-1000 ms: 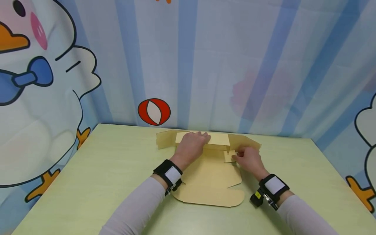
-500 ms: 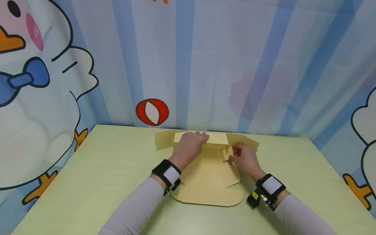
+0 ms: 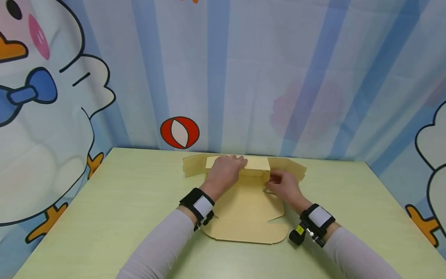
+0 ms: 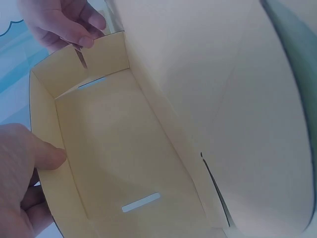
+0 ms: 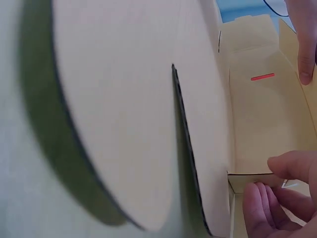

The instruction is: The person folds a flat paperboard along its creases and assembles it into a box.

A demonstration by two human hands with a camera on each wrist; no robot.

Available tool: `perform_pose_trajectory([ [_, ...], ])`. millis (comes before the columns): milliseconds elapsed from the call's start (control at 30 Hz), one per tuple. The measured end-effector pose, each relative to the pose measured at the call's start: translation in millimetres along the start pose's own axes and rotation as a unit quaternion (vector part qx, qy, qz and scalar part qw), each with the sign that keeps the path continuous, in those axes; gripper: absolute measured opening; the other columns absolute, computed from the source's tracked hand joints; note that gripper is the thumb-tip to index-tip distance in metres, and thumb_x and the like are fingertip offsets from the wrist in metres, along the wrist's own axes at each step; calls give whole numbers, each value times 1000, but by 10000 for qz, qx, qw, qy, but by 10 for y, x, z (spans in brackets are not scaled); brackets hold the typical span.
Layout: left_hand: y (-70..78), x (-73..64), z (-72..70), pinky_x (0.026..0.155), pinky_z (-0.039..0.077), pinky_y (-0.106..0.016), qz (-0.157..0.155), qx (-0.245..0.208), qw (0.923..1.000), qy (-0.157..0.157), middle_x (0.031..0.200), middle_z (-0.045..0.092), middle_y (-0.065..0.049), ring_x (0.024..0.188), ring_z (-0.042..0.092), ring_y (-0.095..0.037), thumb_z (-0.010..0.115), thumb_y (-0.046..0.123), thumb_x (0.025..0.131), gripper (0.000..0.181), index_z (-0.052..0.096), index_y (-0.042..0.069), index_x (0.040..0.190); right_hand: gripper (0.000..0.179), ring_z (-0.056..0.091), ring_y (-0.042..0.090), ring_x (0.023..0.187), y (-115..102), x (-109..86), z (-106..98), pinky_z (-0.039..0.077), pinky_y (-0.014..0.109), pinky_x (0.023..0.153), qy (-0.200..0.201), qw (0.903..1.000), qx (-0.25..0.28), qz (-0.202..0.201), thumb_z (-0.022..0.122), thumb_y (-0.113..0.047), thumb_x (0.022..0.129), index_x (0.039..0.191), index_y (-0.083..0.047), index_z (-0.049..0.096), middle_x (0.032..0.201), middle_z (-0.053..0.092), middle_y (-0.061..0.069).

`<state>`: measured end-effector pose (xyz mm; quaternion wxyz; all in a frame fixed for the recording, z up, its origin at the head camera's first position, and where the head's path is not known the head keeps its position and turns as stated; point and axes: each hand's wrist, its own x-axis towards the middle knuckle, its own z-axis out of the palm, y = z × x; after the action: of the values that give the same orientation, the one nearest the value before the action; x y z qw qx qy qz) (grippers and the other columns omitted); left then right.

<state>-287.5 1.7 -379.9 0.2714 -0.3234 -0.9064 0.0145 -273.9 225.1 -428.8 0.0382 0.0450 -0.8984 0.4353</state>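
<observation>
A striped curtain [image 3: 244, 77] printed with cartoon figures stands behind a pale green desk [image 3: 104, 217] whose back edge runs along it. On the desk, near its back edge and between two arms in light sleeves [image 3: 359, 252], sits the box [image 3: 240, 201] — thin, tan, only partly folded. Its rounded front flap [image 3: 244, 232] lies toward the person, while the far wall [image 4: 52, 124] is raised, with a left wing [image 3: 195, 164] and a right wing [image 3: 294, 167] spread out beyond its ends. The left hand [image 3: 224, 172] grips the far wall, thumb on the inner face and the other fingers outside. The right hand [image 3: 283, 186] pinches the raised end wall [image 4: 106, 57] at the right the same way, its thumb over the inner side. Black wristbands [image 3: 317, 219] circle both wrists. Smallest are the narrow cuts in the base: a left slot [image 4: 142, 202] and a right slot [image 4: 92, 83] at the foot of the end wall. The step in hand looks like folding up the right end, with the left hand as an anchor. The next move probably calls for holding that corner square — a firm left grip, a light right pinch — so the right wing can tuck in without creasing the thin card.
</observation>
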Motion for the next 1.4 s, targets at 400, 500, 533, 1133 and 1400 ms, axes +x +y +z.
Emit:
perform_pose_trajectory([
  [400,-27,11,-7,55,54,-26,-36,-212,9998,-27,89,76,-2,60,64,-17,59,-5,89,35,75,18,110,31,65,20,95,29,19,44,51,21,74,-286,9988,406,23,69,-10,91,119,3,67,108,70,20],
  [500,-28,13,-7,55,54,-25,-44,-214,9997,-48,87,76,-3,60,64,-17,60,-4,90,35,75,18,111,27,65,21,95,25,24,52,51,23,76,-356,9988,347,21,70,-11,91,114,3,69,107,70,19],
  [533,-29,13,-8,56,54,-25,-51,-216,9997,-56,86,76,-3,61,64,-17,60,-4,90,34,75,18,111,25,65,22,96,21,28,56,52,24,76,-374,9988,320,24,70,-11,90,112,2,70,107,71,18],
  [1133,-50,41,-31,53,50,-25,-156,-649,9977,-123,65,67,-4,61,64,-20,60,-4,90,33,77,19,107,14,48,13,64,-28,170,110,35,21,55,-824,9895,-845,-839,75,-11,86,86,2,70,75,59,6],
  [1400,-59,34,-33,47,43,-22,-119,-671,9976,-85,61,63,-3,56,61,-17,61,-4,89,33,77,19,106,38,65,31,100,40,200,188,54,32,78,-806,9832,-714,-1474,70,2,83,120,10,64,115,70,24],
])
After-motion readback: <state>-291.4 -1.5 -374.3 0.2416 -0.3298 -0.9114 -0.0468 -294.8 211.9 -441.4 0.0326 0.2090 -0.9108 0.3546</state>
